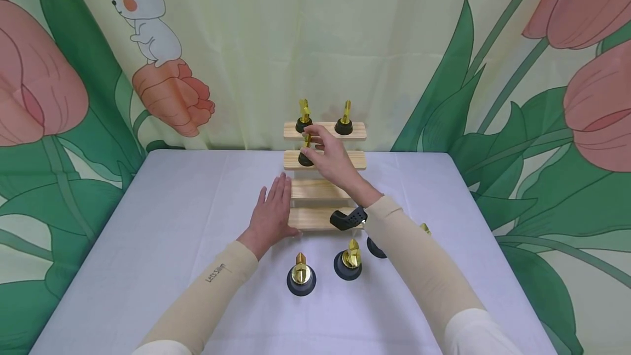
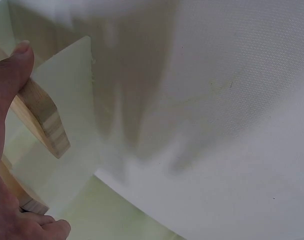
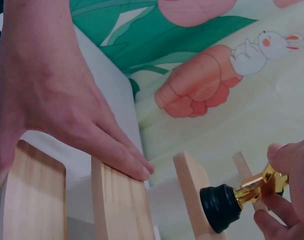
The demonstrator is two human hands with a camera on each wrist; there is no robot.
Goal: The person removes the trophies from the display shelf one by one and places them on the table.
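My right hand (image 1: 332,163) pinches a small gold trophy (image 3: 249,192) by its upper part. The trophy's black base (image 3: 220,207) sits at the left end of the second shelf from the top (image 1: 345,160) of a stepped wooden rack. Straight-fingered, my left hand (image 1: 271,210) rests against the left side of the rack. Its thumb (image 2: 23,57) touches the end of a lower wooden shelf (image 2: 42,117). Two more trophies stand on the top shelf: a left trophy (image 1: 304,114) and a right trophy (image 1: 344,119).
On the white cloth before the rack stand a trophy (image 1: 301,275), another trophy (image 1: 349,261) and a third black base (image 1: 376,248) partly hidden by the right forearm. A black strap (image 1: 347,218) hangs at the right wrist. A printed curtain (image 1: 256,59) hangs behind the table.
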